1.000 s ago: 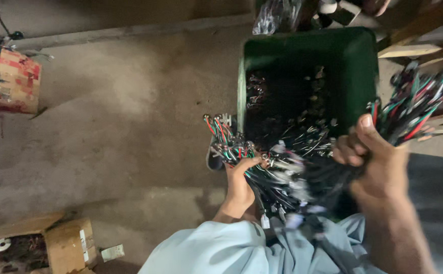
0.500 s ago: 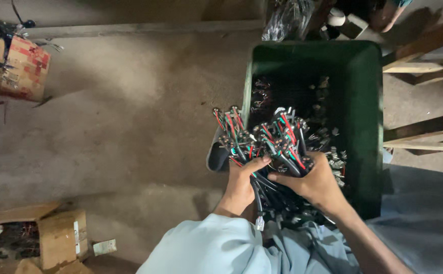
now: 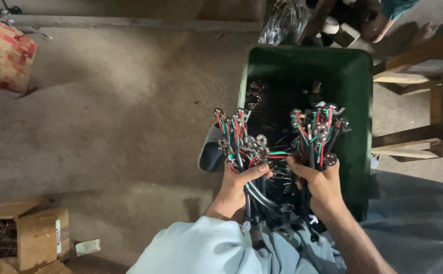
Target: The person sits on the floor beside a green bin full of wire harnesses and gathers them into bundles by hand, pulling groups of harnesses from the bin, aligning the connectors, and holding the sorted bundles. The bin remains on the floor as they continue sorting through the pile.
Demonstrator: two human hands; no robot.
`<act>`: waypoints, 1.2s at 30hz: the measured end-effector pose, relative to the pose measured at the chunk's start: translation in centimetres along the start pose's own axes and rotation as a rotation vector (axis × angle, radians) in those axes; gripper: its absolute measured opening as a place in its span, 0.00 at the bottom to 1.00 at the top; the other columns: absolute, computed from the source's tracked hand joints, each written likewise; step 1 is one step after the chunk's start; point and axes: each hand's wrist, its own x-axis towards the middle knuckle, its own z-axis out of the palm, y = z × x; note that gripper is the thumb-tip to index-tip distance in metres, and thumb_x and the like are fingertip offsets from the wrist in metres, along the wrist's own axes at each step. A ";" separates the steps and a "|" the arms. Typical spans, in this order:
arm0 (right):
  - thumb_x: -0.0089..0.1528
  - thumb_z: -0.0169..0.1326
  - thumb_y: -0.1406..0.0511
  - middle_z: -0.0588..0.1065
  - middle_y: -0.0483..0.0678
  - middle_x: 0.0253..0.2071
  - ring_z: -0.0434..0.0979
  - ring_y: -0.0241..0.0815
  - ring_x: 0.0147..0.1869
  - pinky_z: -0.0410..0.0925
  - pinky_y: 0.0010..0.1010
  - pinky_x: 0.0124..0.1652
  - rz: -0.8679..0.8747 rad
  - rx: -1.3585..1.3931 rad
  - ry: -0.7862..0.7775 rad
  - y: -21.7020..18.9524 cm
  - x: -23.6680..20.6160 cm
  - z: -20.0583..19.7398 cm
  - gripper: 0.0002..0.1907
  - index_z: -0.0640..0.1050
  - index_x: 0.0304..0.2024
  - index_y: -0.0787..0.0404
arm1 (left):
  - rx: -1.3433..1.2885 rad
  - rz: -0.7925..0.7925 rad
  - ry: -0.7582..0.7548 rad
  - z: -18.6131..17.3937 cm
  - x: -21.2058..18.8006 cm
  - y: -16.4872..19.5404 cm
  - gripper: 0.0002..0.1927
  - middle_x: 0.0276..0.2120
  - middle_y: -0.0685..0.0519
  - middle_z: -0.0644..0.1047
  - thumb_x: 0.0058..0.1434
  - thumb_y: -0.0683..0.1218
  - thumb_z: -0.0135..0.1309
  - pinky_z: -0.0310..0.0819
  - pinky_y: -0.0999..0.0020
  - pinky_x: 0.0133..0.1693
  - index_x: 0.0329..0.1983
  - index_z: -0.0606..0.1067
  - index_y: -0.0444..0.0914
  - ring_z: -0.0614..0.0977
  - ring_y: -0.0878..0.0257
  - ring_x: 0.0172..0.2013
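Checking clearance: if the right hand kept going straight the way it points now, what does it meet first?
Likely the green bin. The right hand, gripping a wire bundle, points up-frame over the bin's dark interior. The loose wires inside probably come first, though depth is unclear.

Green bin [image 3: 357, 91]: lower part hidden behind wire bundles [image 3: 277, 147] and forearms; contents too dark to identify. Cardboard box [image 3: 6, 56], upper left: cut by frame edge. Open carton [image 3: 34, 238], lower left: cropped, contents indistinct. Wooden frame [image 3: 409, 76], right: cut off.
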 end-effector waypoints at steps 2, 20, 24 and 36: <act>0.55 0.61 0.75 0.76 0.43 0.24 0.66 0.30 0.21 0.58 0.25 0.22 -0.060 -0.038 0.086 0.2 -0.6 0.5 0.06 0.84 0.35 0.65 | 0.013 -0.001 -0.011 0.3 0.0 -0.1 0.14 0.34 0.50 0.81 0.57 0.35 0.63 0.81 0.62 0.42 0.46 0.76 0.32 0.84 0.59 0.35; 0.63 0.65 0.68 0.73 0.38 0.25 0.67 0.27 0.25 0.61 0.23 0.25 -0.270 -0.189 0.238 -0.8 -1.7 0.4 0.07 0.81 0.33 0.65 | 0.045 -0.019 0.059 0.8 -0.2 0.9 0.20 0.39 0.50 0.82 0.52 0.32 0.66 0.80 0.67 0.44 0.48 0.78 0.33 0.84 0.64 0.39; 0.58 0.62 0.72 0.80 0.40 0.30 0.77 0.29 0.32 0.70 0.23 0.34 -0.472 -0.387 0.019 0.1 -1.7 0.9 0.04 0.82 0.36 0.65 | 0.028 -0.034 -0.007 0.1 -0.6 0.5 0.18 0.40 0.48 0.82 0.56 0.34 0.67 0.79 0.63 0.46 0.49 0.77 0.30 0.84 0.60 0.40; 0.59 0.59 0.72 0.70 0.42 0.27 0.66 0.33 0.24 0.60 0.27 0.21 0.090 0.281 0.149 -0.7 1.1 -2.2 0.07 0.73 0.36 0.58 | -0.444 -0.093 0.029 -4.5 0.2 -1.5 0.15 0.35 0.48 0.74 0.64 0.42 0.61 0.71 0.64 0.42 0.51 0.74 0.33 0.75 0.60 0.37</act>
